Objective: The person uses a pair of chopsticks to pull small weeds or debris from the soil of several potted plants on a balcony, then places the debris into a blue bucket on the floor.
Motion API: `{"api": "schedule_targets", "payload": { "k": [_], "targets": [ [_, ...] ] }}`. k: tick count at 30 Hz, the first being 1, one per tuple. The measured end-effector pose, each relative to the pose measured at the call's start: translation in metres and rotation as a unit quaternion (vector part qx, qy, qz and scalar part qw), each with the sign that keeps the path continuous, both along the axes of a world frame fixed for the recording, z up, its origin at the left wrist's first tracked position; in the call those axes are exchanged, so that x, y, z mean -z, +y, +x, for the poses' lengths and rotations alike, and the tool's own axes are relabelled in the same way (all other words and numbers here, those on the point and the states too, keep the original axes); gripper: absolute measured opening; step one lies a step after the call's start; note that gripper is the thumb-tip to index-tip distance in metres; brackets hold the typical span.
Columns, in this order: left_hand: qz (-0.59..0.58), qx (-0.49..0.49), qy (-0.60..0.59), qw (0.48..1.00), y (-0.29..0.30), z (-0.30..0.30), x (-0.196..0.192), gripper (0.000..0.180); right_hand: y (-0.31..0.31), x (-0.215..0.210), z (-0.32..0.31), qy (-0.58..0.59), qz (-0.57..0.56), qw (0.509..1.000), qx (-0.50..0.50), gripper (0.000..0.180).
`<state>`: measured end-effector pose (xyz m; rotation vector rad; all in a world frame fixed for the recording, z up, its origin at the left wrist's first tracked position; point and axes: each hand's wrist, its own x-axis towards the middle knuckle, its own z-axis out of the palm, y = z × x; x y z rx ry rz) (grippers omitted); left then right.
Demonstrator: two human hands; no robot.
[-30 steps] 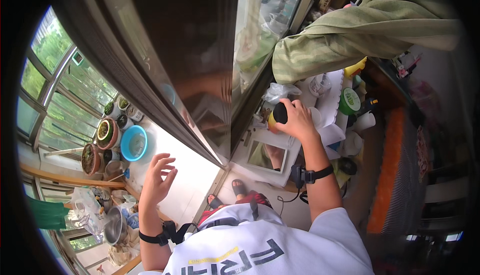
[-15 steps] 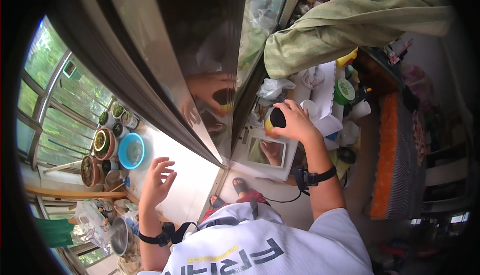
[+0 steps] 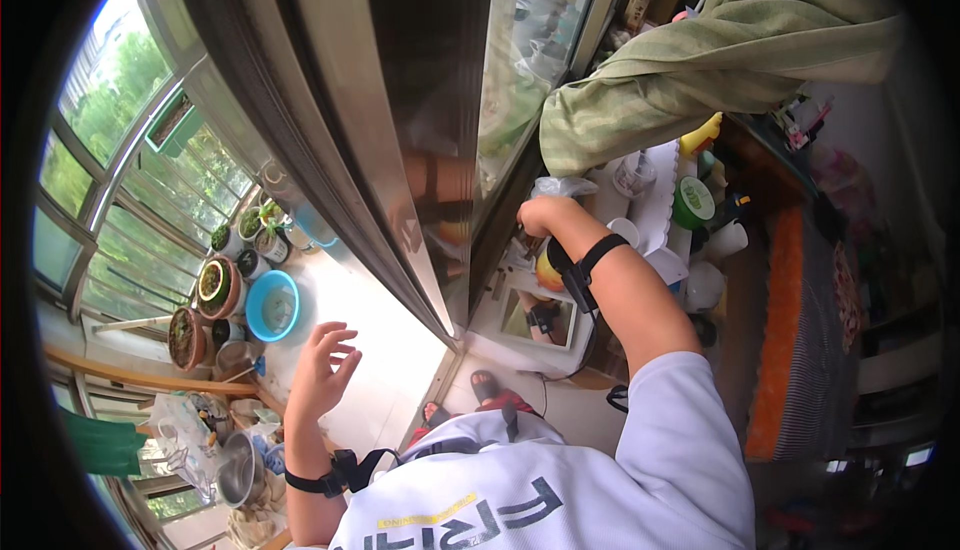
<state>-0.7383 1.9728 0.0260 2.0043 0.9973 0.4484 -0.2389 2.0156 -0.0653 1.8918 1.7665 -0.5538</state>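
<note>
My left hand (image 3: 325, 370) hangs in the air over the pale floor, fingers apart and lightly bent, holding nothing. My right hand (image 3: 541, 216) reaches over the cluttered tabletop, beside a clear plastic bag (image 3: 563, 187). Its fingers curl downward in a pinch near small dark items; what lies between them is hidden. Under my right forearm stands a rounded yellow-and-red container (image 3: 547, 272), its dark top partly covered by my arm. A white-framed mirror (image 3: 535, 316) lies close by on the table and reflects my arm strap.
A glass sliding door (image 3: 430, 100) rises between the two sides. Potted plants (image 3: 214, 285) and a blue basin (image 3: 272, 306) stand at left. A green striped cloth (image 3: 660, 90) hangs over the table, near a green-rimmed tub (image 3: 694, 203) and a white cup (image 3: 624, 232).
My right hand has let go of the yellow-and-red container and moved farther away and slightly left, past it. My left hand stays open, nearly in place. The view has shifted slightly.
</note>
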Motion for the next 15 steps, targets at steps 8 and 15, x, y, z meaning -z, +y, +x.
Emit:
{"api": "schedule_targets", "payload": {
  "k": [8,15],
  "targets": [
    [-0.012,-0.025,-0.001,1.000,-0.012,-0.011,0.000,0.027,-0.004,-0.014,-0.001,-0.034,-0.031,0.998,-0.053,0.046],
    [-0.017,-0.030,-0.003,0.999,-0.020,-0.011,-0.003,0.027,0.001,-0.023,-0.002,-0.070,-0.067,0.992,-0.078,0.054]
  ]
}}
